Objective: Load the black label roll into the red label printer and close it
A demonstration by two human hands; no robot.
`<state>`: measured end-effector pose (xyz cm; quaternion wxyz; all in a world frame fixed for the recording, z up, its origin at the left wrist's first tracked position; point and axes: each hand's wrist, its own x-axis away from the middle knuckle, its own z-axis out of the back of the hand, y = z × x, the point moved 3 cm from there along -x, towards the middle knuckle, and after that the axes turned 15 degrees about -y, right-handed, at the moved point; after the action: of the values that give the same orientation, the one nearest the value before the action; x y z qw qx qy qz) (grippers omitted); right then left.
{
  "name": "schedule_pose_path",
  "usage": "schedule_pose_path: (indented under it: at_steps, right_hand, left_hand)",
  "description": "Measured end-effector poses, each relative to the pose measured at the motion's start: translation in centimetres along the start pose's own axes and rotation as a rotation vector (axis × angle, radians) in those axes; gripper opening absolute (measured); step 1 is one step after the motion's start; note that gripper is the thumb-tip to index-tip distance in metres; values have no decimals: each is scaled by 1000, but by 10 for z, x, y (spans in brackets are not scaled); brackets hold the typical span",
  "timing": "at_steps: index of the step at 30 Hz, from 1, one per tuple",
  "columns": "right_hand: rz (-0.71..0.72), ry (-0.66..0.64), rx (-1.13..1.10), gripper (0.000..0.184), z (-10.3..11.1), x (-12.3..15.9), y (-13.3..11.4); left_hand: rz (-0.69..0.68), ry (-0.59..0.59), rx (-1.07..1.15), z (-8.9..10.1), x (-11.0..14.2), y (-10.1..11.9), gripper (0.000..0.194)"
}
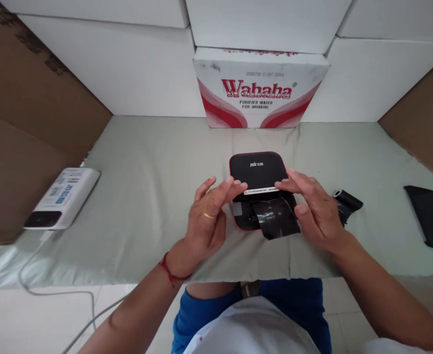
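Observation:
A small black box (258, 172) with rounded corners and red trim lies on the cloth. A white label strip runs along the front edge of its raised upper part. From beneath that edge a piece of shiny black film (277, 219) hangs forward over the lower part. My left hand (209, 216), with a ring and red bracelet, has fingertips on the box's front left edge, its thumb bent below. My right hand (314, 209) grips the front right edge, fingertips on the label and thumb beside the film. The undersides of the fingers are hidden.
Just right of my right hand lies a black roll (348, 200). A black phone-like slab (429, 217) is at far right, and a white device (63, 198) with a grey cable (54, 294) at left. A Wahaha carton (259, 93) and white boxes (128, 64) stand behind.

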<state>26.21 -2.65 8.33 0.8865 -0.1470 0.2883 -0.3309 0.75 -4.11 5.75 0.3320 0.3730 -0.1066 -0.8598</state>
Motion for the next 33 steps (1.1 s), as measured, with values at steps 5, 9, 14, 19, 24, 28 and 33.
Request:
schedule_pose_path:
  at_steps: [5,9,14,19,24,28,33]
  right_hand:
    - [6,53,-52,54,-10,9,5]
    - [18,75,-46,51,-16,12,7]
    - [32,104,-73,52,-18,13,11]
    - [32,76,-67,59,-17,15,12]
    - [70,13,-6,76,-16,14,7]
    - [129,-55,41,89,-14,8,-4]
    - [97,-11,-17,66,-3,1,-20]
  left_hand:
    - [9,-34,-14,-3,3,-13,65]
    - [81,-36,19,-5,5,-11,62]
    - [10,-1,68,-7,13,-2,62]
    - [83,157,-159,0,25,-3,47]
    - [72,61,-128,-2,27,-7,57]
    - [-3,52,-173,-3,27,-1,63]
    - [-32,49,-130,-2,26,0,61]
